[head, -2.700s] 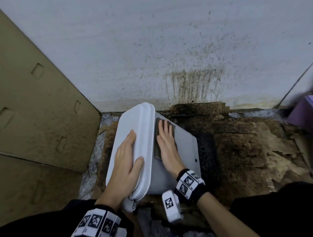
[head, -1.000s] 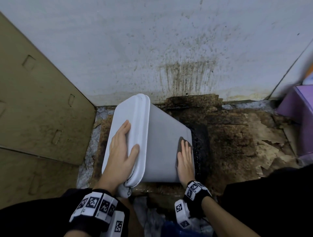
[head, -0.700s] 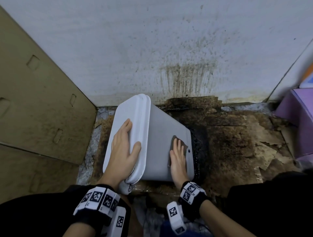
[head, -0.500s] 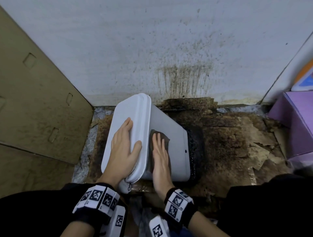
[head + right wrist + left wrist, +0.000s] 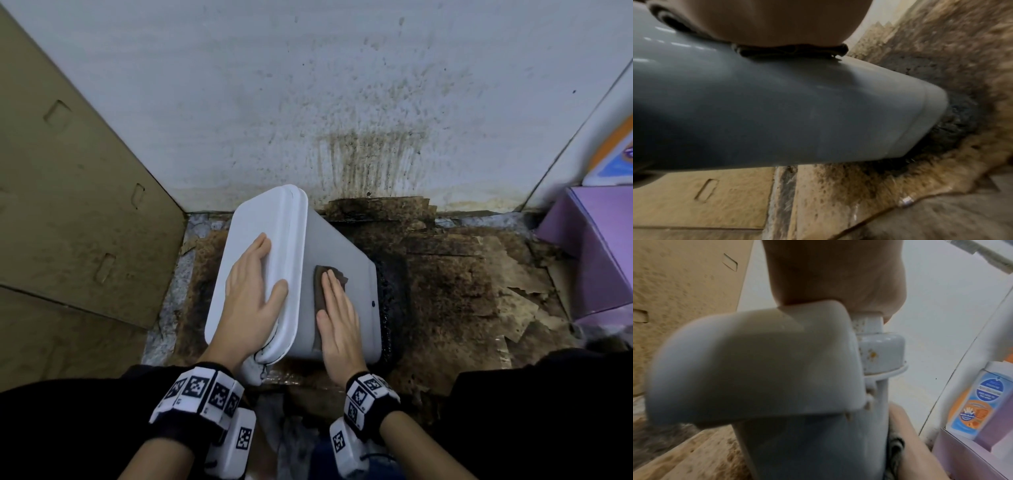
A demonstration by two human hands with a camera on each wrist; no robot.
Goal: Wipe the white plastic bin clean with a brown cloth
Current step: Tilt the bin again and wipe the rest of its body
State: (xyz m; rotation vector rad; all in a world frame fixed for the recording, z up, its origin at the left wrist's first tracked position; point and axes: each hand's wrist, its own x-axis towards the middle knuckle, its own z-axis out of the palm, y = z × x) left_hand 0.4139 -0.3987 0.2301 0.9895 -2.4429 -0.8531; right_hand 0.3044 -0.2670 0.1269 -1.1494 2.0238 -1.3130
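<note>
The white plastic bin [image 5: 346, 260] lies tilted on the floor, lid [image 5: 260, 219] to the left and one broad side facing up. My left hand [image 5: 255, 277] rests flat on the lid, fingers straight. Spread flat, my right hand [image 5: 327, 294] presses the brown cloth [image 5: 322, 275] onto the upper side, just right of the lid's rim. In the right wrist view the cloth [image 5: 789, 50] is squashed between my palm and the bin's side [image 5: 777, 105]. The left wrist view shows my palm [image 5: 834, 272] on the lid [image 5: 756, 361].
A stained white wall [image 5: 342, 102] stands right behind the bin. Brown cardboard sheets [image 5: 85, 205] lean at the left. The floor is dirty, peeling cardboard [image 5: 462, 291]. A purple box [image 5: 599, 257] sits at the right, with an orange-and-blue labelled bottle [image 5: 972, 402] by it.
My right hand slid the cloth from the bin's base edge leftward across the side to just beside the lid. My left hand stayed on the lid.
</note>
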